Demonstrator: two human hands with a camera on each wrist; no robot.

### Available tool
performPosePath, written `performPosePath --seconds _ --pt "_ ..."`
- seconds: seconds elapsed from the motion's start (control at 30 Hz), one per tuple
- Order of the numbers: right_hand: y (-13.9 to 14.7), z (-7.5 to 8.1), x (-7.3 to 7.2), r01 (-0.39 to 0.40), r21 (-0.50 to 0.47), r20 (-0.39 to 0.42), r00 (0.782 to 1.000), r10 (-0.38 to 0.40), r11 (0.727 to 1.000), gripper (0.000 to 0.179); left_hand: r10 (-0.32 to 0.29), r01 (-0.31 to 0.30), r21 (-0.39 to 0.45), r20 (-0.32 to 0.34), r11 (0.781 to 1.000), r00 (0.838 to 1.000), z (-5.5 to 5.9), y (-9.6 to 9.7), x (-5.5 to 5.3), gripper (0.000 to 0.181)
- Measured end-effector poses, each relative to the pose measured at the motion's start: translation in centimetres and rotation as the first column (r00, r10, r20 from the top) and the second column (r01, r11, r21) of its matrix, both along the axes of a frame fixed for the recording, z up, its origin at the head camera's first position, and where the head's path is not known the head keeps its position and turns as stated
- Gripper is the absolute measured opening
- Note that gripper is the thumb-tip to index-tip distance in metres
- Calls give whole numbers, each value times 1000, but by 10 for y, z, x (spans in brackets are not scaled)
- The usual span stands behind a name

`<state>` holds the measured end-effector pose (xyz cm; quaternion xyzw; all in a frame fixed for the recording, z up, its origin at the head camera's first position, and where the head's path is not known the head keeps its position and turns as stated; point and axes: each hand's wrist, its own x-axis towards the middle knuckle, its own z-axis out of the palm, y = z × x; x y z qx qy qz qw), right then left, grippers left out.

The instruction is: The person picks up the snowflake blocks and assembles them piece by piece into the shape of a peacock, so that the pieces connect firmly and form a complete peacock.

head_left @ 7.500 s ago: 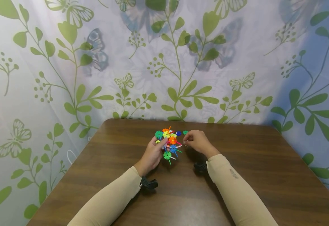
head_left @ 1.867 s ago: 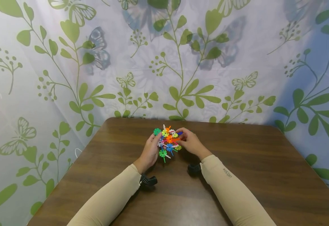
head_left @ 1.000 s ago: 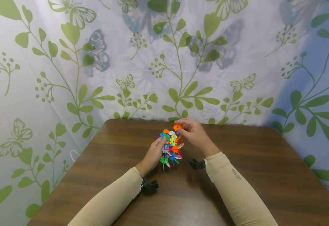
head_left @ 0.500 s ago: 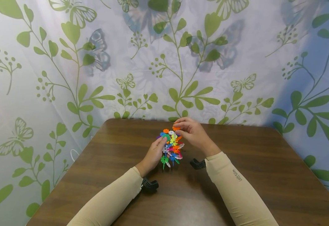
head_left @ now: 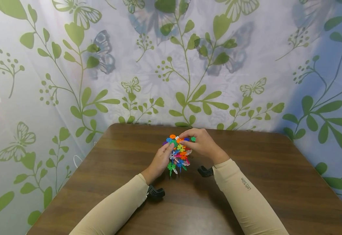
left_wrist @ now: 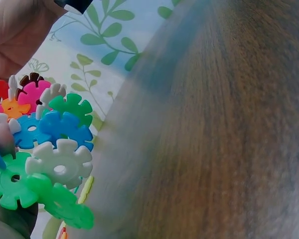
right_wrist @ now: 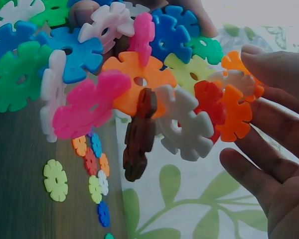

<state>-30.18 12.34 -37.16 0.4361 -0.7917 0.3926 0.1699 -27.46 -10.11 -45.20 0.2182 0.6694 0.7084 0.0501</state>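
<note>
Found multicoloured cluster of interlocked, notched plastic discs (head_left: 183,155) just below centre of head frame, held in curled grip of left hand (head_left: 158,160); noted orange notched plastic disc (head_left: 179,141) at its upper part, pinched between thumb and finger of right hand (head_left: 202,142); noted loose coloured plastic discs (right_wrist: 94,189) on brown wood-grain table (head_left: 291,176), lower left of right-wrist frame.

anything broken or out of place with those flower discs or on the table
Nothing stands out. The left hand holds an irregular cluster of interlocked discs, with no visible piece looking cracked. Loose discs lie spread on the table in the right wrist view, which seems ordinary.
</note>
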Motion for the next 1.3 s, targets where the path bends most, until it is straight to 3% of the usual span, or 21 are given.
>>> performPosePath --seconds 0.2,0.5,0.7,0.9,1.0,1.1,1.23,1.3 --pt "0 -1 -1 26 -2 31 999 -26 1000 16 9 -11 -47 -43 999 999 1 0 1 48" --pt "-2 -1 2 64 44 57 996 -66 997 18 104 -145 -221 -186 965 977 -1 0 3 45" --pt "-3 -3 3 68 37 33 997 -69 997 16 147 -209 -260 -238 943 960 -1 2 4 39" --pt "-6 -2 5 59 30 19 998 -59 998 17 142 -219 -276 -274 936 951 -1 3 4 36" --pt "-7 -1 6 63 25 21 998 -63 998 19 138 -211 -280 -258 936 956 1 3 5 34" --pt "-8 -1 7 72 15 35 997 -72 997 20 123 -171 -244 -198 955 972 4 3 5 38" --pt "-9 -3 7 87 -23 126 988 -84 996 25 84 -91 -97 -81 991 993 4 4 4 49" --pt "-5 -5 4 127 -71 197 974 -111 989 29 74 -74 -1 -18 997 997 2 4 1 52"
